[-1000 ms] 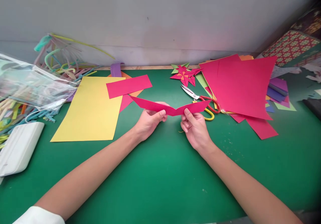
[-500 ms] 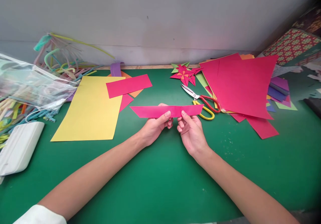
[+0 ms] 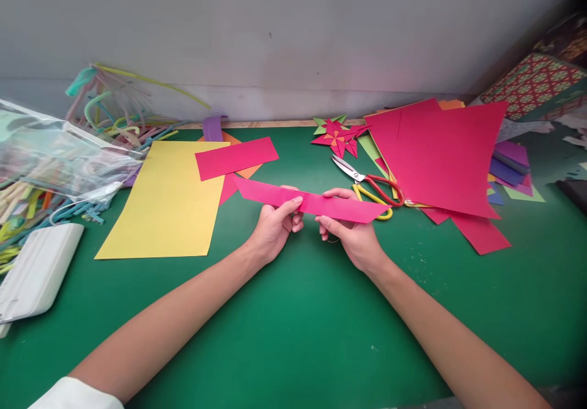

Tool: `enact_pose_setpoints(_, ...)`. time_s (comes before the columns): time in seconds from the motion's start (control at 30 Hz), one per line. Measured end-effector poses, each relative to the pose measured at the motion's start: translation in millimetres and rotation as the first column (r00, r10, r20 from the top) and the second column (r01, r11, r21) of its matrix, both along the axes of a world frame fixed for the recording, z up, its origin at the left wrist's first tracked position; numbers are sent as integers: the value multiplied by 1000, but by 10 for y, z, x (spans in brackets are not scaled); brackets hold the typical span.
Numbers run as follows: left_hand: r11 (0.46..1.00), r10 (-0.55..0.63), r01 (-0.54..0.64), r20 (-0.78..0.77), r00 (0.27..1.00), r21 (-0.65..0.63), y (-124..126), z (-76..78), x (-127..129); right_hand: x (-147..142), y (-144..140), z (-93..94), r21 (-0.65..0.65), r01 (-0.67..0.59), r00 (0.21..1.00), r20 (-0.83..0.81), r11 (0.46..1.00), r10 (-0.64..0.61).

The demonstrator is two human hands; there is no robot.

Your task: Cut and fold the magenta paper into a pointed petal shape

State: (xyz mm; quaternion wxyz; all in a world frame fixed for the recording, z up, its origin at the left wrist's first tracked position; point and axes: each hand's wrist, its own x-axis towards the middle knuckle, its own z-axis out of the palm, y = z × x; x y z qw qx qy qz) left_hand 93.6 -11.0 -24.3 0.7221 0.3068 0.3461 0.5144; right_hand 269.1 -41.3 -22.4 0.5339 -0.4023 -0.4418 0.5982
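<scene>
Both my hands hold a long pink paper strip (image 3: 257, 191) with slanted ends, a little above the green mat (image 3: 293, 311). My left hand (image 3: 274, 228) pinches it left of the middle, thumb on top. My right hand (image 3: 352, 235) grips it right of the middle, fingers curled under the strip. The strip lies nearly flat and slopes down toward the right. Its right tip hangs over the yellow handle of the scissors (image 3: 367, 183).
A yellow sheet (image 3: 169, 201) and a pink rectangle (image 3: 236, 156) lie to the left. Large pink sheets (image 3: 440, 152), other coloured paper and a folded paper star (image 3: 338, 135) lie at the right. A clear bag (image 3: 59, 155), pipe cleaners and a white object (image 3: 34, 271) sit at the far left.
The strip was bent into a shallow V, then straightened; now it is tilted, right end lower and farther right. My right hand has turned under the strip.
</scene>
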Motion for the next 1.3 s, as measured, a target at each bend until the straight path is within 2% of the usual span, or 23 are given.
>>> enact_pose_setpoints(0.13,995,-93,94,-33,995,21,-10,-7,-8,46,13,-43,46,-72,994,84,996,68)
enact_pose_setpoints(0.27,994,-103,106,-101,990,23,-29,-20,-7,118,39,-83,172,-186,960,242,967,141)
enact_pose_setpoints(0.43,989,-126,138,-181,975,53,-40,-37,-3,271,149,-79,398,-274,900,428,876,87)
enact_pose_setpoints(0.53,987,-134,148,-182,974,67,-45,-38,5,328,190,-81,441,-284,881,470,851,50)
enact_pose_setpoints(0.93,979,-179,196,-221,959,58,-63,-79,6,296,144,-81,422,-344,879,460,839,129)
enact_pose_setpoints(1.13,969,-203,234,-278,939,82,-65,-55,4,237,156,-32,317,-289,927,328,903,181)
enact_pose_setpoints(1.3,966,-204,240,-300,932,91,-66,-45,10,122,113,-41,144,-185,972,176,972,159)
